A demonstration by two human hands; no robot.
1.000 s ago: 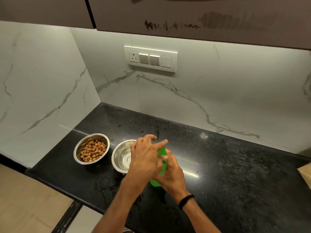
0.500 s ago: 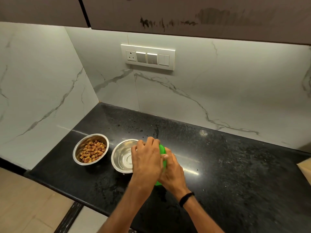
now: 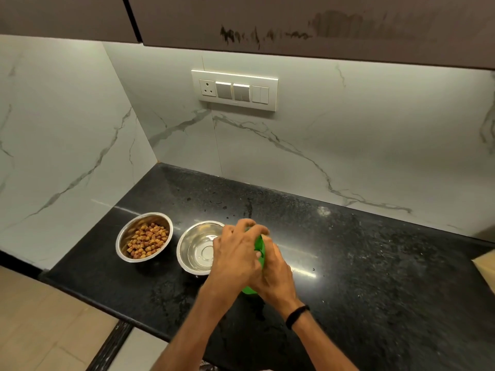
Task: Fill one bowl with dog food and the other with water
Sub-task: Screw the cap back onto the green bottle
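Two steel bowls stand side by side on the black counter (image 3: 375, 277). The left bowl (image 3: 126, 234) holds brown dog food kibble (image 3: 147, 241). The right bowl (image 3: 197, 250) looks shiny inside; whether it holds water I cannot tell. Just right of it stands a green bottle (image 3: 260, 249), mostly hidden by my hands. My left hand (image 3: 235, 253) is closed over its top. My right hand (image 3: 276, 274) wraps its body from the right side. A black band sits on my right wrist.
White marble walls meet in a corner behind the bowls, with a switch panel (image 3: 234, 90) on the back wall. Dark cabinets hang overhead. A beige object (image 3: 486, 266) pokes in at the right edge. The counter's front edge runs along the lower left above a tan floor.
My left hand's fingers have closed down over the bottle's top and shifted slightly around it. The bottle and both bowls stay in place.
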